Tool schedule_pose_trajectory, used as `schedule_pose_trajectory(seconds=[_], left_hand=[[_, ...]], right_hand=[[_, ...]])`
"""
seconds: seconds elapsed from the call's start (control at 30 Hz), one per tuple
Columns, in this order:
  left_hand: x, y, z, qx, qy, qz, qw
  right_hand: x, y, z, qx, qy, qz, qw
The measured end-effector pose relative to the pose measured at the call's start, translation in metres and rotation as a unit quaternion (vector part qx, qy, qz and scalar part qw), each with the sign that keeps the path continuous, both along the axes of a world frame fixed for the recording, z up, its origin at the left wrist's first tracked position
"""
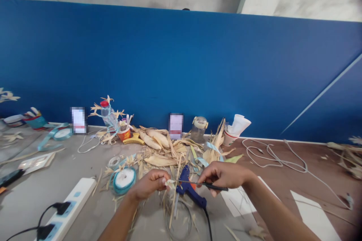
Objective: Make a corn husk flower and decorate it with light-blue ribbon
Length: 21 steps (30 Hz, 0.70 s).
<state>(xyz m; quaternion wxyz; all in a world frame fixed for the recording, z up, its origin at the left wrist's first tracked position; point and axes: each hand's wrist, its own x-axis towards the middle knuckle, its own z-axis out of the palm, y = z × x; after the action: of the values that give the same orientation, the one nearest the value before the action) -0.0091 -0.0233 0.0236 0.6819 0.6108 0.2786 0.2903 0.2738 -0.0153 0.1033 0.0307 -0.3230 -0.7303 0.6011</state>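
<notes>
Husk piece (170,183), small and pale, is pinched in the fingertips of the left hand (149,184), just left of the blue glue gun (190,192) and lifted off the counter (36,192). The right hand (223,175), just right of the glue gun, is closed around a thin dark tool (215,186) whose tip points across the gun toward the husk piece. We cannot tell what kind of tool it is.

We judge the husk piece very light, dry and papery: it bends easily, but it creases or tears if squeezed hard. Best taken by its base with a soft fingertip pinch, free end left clear. The tool looks stiff and slim, so we would grip it mid-shaft.

A long straw stalk (175,196) lies against the gun's left side. A teal ribbon spool (124,179) sits well left of the gun, a white power strip (74,201) further left, and a husk pile (161,158) behind the gun.
</notes>
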Motion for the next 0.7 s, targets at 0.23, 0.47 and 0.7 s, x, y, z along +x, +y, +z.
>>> schedule_pose_trajectory(seconds=[0.23,0.47,0.7], left_hand=[[-0.001,0.001,-0.008,-0.029,-0.026,0.038,0.999],[0.007,0.014,-0.009,-0.058,-0.126,0.259,0.956],[0.006,0.024,-0.015,0.005,-0.128,0.389,0.912]], right_hand=[[0.001,-0.002,-0.008,0.013,-0.008,-0.079,0.997],[-0.031,-0.007,-0.034,0.257,-0.153,-0.247,0.922],[-0.104,-0.011,-0.058,0.352,-0.295,-0.283,0.842]])
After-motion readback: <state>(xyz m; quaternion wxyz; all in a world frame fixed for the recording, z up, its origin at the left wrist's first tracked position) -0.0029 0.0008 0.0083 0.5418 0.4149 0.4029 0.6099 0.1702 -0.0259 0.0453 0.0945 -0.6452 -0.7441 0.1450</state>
